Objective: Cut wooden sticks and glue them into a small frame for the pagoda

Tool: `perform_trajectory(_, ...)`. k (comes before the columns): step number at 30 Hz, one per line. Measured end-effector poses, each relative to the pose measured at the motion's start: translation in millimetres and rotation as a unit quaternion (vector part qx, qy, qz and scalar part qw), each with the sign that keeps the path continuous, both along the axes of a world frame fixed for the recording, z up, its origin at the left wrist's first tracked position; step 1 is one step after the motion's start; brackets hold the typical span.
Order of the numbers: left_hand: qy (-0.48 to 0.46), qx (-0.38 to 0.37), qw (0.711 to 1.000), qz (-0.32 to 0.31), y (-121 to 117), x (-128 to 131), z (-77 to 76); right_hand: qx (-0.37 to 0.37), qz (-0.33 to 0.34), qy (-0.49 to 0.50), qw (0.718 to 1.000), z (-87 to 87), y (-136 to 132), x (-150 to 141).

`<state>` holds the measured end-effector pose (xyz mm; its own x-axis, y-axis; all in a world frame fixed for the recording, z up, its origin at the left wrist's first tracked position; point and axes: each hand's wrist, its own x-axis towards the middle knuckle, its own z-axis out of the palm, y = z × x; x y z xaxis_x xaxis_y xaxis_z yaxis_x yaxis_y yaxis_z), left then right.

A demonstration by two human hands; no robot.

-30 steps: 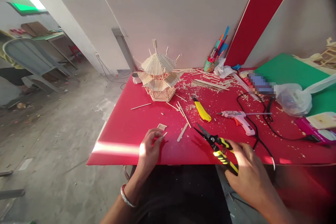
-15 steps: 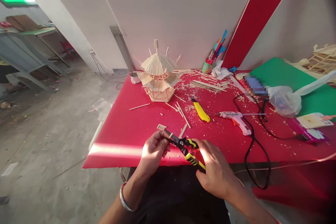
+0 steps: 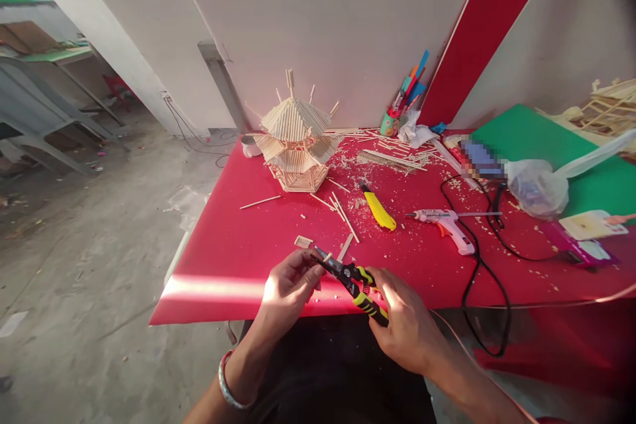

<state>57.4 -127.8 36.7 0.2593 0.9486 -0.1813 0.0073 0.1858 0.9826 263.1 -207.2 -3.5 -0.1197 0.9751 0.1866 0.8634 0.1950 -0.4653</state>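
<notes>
My right hand (image 3: pixel 405 318) is wrapped round the yellow-and-black handles of a pair of pliers (image 3: pixel 348 271), whose jaws point up and left. A short piece of thin wooden stick (image 3: pixel 326 256) shows at the jaws. My left hand (image 3: pixel 293 285) pinches close beside the jaw tips, its fingertips holding the stick, most of which they hide. Just beyond the jaws lie a small wooden frame (image 3: pixel 303 242) and a flat wooden strip (image 3: pixel 345 247). Farther back on the red table (image 3: pixel 223 238) stands a pagoda model (image 3: pixel 297 139) built of thin sticks.
A yellow utility knife (image 3: pixel 378 207) and a pink glue gun (image 3: pixel 447 225) with a black cord lie right of centre. Loose sticks (image 3: pixel 397 158) and shavings are scattered behind them. A pen holder (image 3: pixel 390 122), a green board (image 3: pixel 561 152) and a plastic bag (image 3: pixel 539 189) stand farther off.
The whole view has shifted slightly. The pliers' jaws look a little wider apart at the stick. Both hands keep their holds.
</notes>
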Motion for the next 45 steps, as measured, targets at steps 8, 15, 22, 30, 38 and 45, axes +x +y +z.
perform_trajectory(8,0.051,0.058,0.997,-0.012,1,0,10.6,-0.058,0.0,0.054,0.997,3.9,1,1)
perform_trajectory(15,-0.1,-0.121,0.981,-0.112,12,-9,3.2,-0.145,0.02,0.048,0.988,13.1,-1,11)
perform_trajectory(22,-0.183,-0.241,0.939,-0.164,13,-12,-3.1,-0.158,0.027,0.065,0.985,9.6,-7,10)
perform_trajectory(30,-0.21,-0.289,0.913,-0.196,16,-7,1.3,-0.18,0.019,0.073,0.981,4.0,-9,15)
perform_trajectory(38,-0.239,-0.344,0.862,-0.285,18,-8,6.3,-0.165,0.057,0.053,0.983,13.1,-7,21)
perform_trajectory(45,-0.217,-0.313,0.88,-0.283,14,-7,0.5,-0.039,0.053,0.011,0.998,-2.4,-13,20)
